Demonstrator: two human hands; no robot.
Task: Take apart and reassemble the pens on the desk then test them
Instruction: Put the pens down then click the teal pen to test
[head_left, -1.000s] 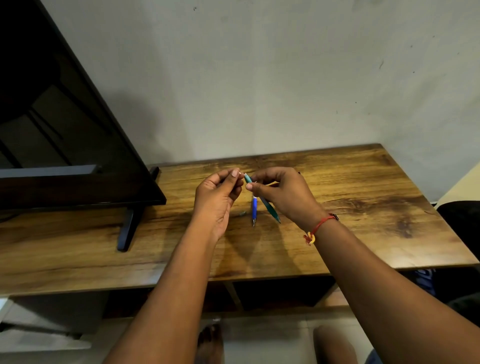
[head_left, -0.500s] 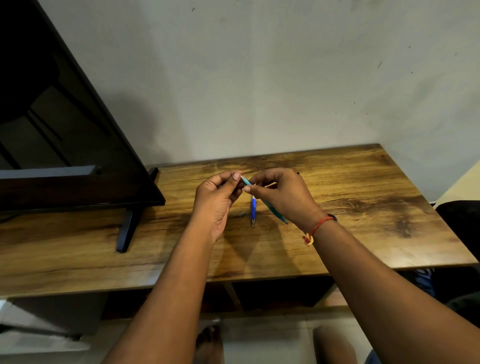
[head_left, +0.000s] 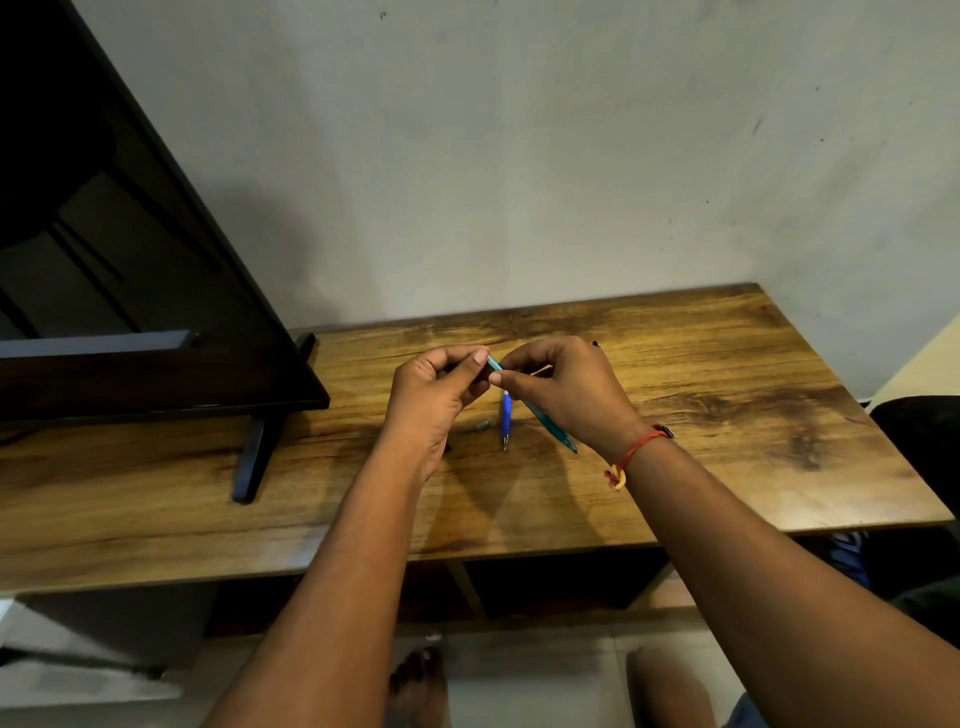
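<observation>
Teal pen (head_left: 546, 424) slants, tip low and near-right. Right hand (head_left: 569, 395) pinches its barrel, left hand (head_left: 434, 397) its top; lettering unreadable.

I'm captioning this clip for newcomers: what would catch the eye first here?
The left hand and right hand meet over the middle of the wooden desk, both pinching a slanted teal pen. A blue pen lies on the desk just below them, and a big dark television stands at the left.

Your wooden tabletop (head_left: 727, 415) against a scuffed pale wall (head_left: 519, 156), a dark screen (head_left: 130, 286) on your left, pale floor (head_left: 519, 675) beneath you
</observation>
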